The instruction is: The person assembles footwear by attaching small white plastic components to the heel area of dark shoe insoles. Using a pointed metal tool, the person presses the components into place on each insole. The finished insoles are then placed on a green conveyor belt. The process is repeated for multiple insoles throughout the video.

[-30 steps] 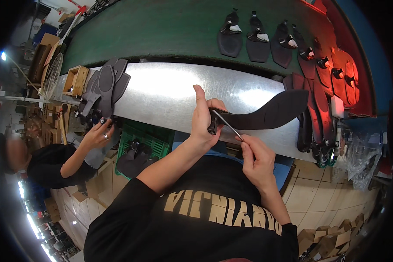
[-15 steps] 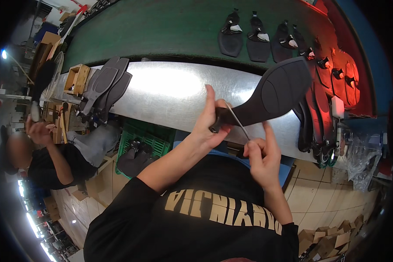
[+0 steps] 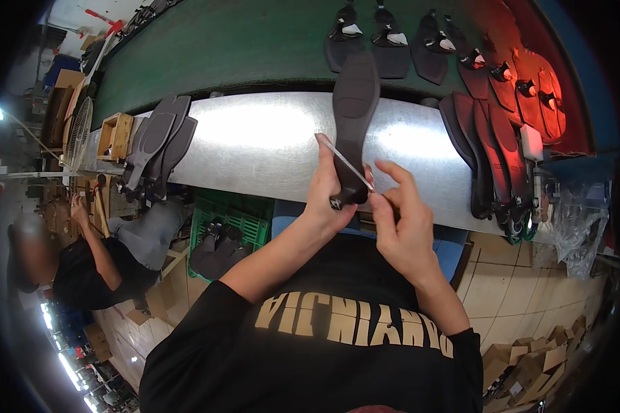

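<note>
Sole (image 3: 353, 103): dark, light, probably flexible; left hand (image 3: 331, 189) clamps its heel, right hand (image 3: 399, 224) pinches thin rod (image 3: 344, 162).

dark shoe sole (image 3: 352, 110) upright, thin strip (image 3: 346, 162) across it.

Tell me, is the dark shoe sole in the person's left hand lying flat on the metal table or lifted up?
Lifted. The left hand grips the dark shoe sole by its heel end, toe pointing away over the metal table.
</note>
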`<state>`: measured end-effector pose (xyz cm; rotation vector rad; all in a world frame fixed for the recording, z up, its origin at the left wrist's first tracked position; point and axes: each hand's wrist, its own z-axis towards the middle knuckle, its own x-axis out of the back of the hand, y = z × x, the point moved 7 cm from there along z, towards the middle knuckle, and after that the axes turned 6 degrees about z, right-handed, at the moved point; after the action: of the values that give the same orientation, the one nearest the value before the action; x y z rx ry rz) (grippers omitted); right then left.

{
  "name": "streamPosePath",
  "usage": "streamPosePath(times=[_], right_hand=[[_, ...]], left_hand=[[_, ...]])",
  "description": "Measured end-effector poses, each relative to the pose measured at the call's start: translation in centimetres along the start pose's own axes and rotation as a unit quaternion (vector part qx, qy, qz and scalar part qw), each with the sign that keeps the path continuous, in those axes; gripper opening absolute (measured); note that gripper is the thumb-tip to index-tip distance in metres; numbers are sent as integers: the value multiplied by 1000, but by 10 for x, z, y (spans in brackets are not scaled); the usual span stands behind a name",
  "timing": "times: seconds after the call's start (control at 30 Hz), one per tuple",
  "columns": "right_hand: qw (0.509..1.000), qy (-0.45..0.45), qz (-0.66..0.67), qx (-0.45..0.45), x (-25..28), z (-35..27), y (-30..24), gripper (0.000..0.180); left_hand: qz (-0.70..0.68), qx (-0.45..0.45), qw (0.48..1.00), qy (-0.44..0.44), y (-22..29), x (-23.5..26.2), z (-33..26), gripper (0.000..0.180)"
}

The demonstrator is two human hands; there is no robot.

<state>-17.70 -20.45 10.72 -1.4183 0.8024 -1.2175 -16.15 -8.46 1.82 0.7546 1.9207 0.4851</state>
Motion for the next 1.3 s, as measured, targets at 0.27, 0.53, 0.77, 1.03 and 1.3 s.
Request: streamPosePath(times=[0.27,0.53,0.77,1.03,1.3], right_hand=[[987,16,-126,96,-12,-21,7,5],[990,-29,-70,118,-18,-27,0,5],[988,-12,-69,139,1,-21,-8,14],[984,83,0,158,36,4,-17,26],[933,159,-169,275,102,8,-59,19]], left_hand=[[-51,46,991,-114,5,-15,2,71],[11,87,992,-88,1,-11,2,66],[125,66,990,23,22,-19,9,68],[132,80,972,-176,8,-87,1,105],[176,43,931,-316,5,-168,2,113]])
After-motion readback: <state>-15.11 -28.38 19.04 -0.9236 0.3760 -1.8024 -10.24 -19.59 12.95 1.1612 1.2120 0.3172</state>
